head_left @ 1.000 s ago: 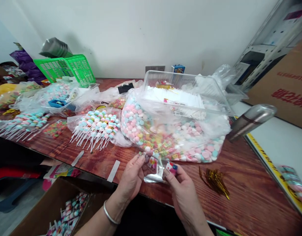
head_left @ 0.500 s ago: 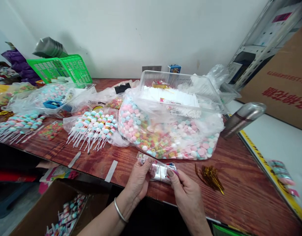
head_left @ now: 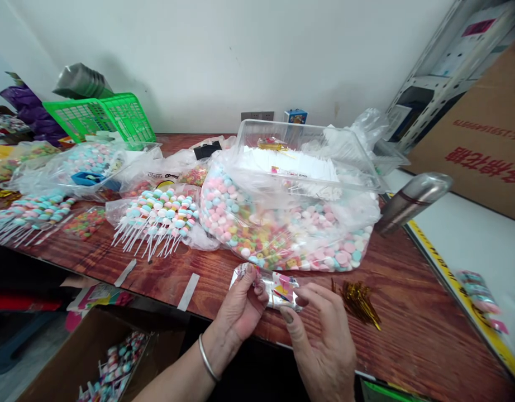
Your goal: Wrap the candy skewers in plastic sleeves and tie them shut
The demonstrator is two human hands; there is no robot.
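My left hand (head_left: 241,312), with a silver bangle on its wrist, pinches the left end of a small stack of clear printed plastic bags (head_left: 284,289). The stack is slightly above the table's front edge, with pink and yellow print on top. My right hand (head_left: 324,335) is at the stack's right end with thumb and fingers apart; whether a fingertip touches the plastic I cannot tell. To its right lies a bundle of gold twist ties (head_left: 360,304). Behind both hands sits a large clear bag of pastel marshmallows and fruit-coloured candies (head_left: 282,240).
Marshmallow skewers (head_left: 161,215) lie in a pile to the left. A clear tub (head_left: 311,131) with white sticks stands behind the candy bag. A steel flask (head_left: 412,204) leans at right. Below left is a cardboard box (head_left: 60,357) holding more skewers. A person's dark sleeve (head_left: 18,268) shows at left.
My right hand has opened and drawn back a little from the bags, baring their pink and yellow print. My left hand keeps its pinch in nearly the same place.
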